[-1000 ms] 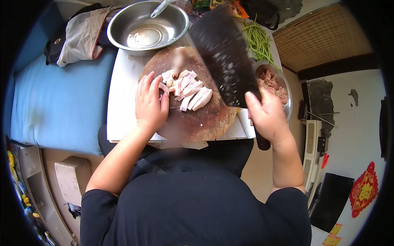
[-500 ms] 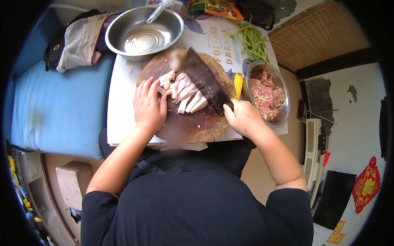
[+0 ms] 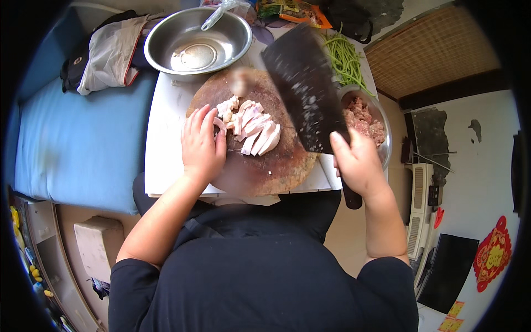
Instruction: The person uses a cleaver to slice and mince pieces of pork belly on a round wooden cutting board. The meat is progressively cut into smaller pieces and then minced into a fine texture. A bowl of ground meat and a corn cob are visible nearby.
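My right hand (image 3: 358,165) grips the dark handle of a wide cleaver (image 3: 304,91). The blade is lifted over the right part of a round wooden chopping board (image 3: 296,166) and has pale bits stuck to it. Cut strips of pale, fatty meat (image 3: 255,130) lie in a pile on the board. My left hand (image 3: 202,145) rests on the board's left side, its fingers and thumb closed around a piece of meat at the pile's left end. What lies under the palm is hidden.
A large steel basin (image 3: 197,55) stands behind the board at the left. Minced meat fills a steel bowl (image 3: 383,119) at the right, partly behind the cleaver. Green beans (image 3: 344,60) lie at the back right, near food packets (image 3: 296,12). A blue sofa (image 3: 83,144) adjoins the table's left side.
The cleaver has risen off the meat and swung right, now covering the corn cob and part of the bowl. My left hand has stayed nearly in place.
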A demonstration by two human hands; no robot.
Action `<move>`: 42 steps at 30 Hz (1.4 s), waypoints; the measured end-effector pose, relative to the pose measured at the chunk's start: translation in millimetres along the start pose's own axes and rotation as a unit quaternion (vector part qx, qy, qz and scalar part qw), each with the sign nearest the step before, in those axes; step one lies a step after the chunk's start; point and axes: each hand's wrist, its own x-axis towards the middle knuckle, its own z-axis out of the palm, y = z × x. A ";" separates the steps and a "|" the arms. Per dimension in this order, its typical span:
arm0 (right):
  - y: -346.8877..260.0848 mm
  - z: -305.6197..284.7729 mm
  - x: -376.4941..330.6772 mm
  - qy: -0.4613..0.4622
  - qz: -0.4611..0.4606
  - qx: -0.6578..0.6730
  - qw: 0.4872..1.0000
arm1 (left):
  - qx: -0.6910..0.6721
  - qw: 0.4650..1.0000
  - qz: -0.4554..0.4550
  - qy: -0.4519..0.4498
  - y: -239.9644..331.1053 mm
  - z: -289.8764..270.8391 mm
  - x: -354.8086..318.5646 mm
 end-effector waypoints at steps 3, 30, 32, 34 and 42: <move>17.6 17.0 2.5 0.004 -0.004 -0.071 0.997 | -0.003 1.000 0.008 0.003 2.6 2.8 1.9; -12.8 6.0 -4.3 -0.013 -0.045 -0.056 0.997 | -0.037 0.998 0.009 0.046 -0.4 0.6 -0.3; -12.2 14.9 -7.8 -0.009 -0.024 -0.085 0.996 | -0.041 0.998 0.009 0.049 2.3 -0.7 1.1; 2.5 31.3 -2.7 -0.038 -0.031 -0.218 0.975 | -0.047 0.998 0.013 0.046 4.4 2.9 2.5; -13.3 11.2 -14.9 0.006 -0.033 -0.028 0.999 | -0.056 0.996 0.005 0.072 -0.6 -1.3 -0.3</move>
